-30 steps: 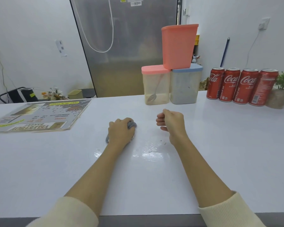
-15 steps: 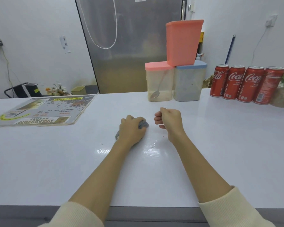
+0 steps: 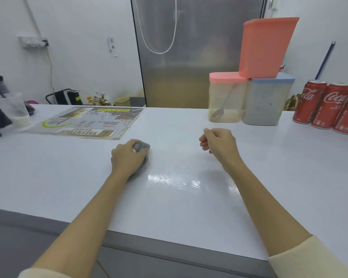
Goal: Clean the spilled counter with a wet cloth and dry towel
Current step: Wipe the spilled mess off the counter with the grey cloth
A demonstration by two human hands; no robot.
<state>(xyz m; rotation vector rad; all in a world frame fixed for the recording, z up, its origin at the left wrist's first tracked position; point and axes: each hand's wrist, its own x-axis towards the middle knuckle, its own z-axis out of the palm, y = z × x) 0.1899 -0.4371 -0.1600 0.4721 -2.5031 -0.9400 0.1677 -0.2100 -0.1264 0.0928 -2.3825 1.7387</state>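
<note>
Two bare hands work a white laminate counter [image 3: 68, 177] in the head view: the left hand [image 3: 128, 159] clenches a bunched grey wet cloth [image 3: 142, 146] pressed to the surface just left of a glossy wet smear [image 3: 175, 179], while the right hand [image 3: 219, 145] hovers curled, holding nothing. We judge the wiping step under way; we should sweep the cloth right in overlapping passes across the sheen (away from the laminated paper menu [image 3: 88, 122]). No dry towel is visible.

Grey cloth [image 3: 142, 147], white counter [image 3: 189, 207]
</note>
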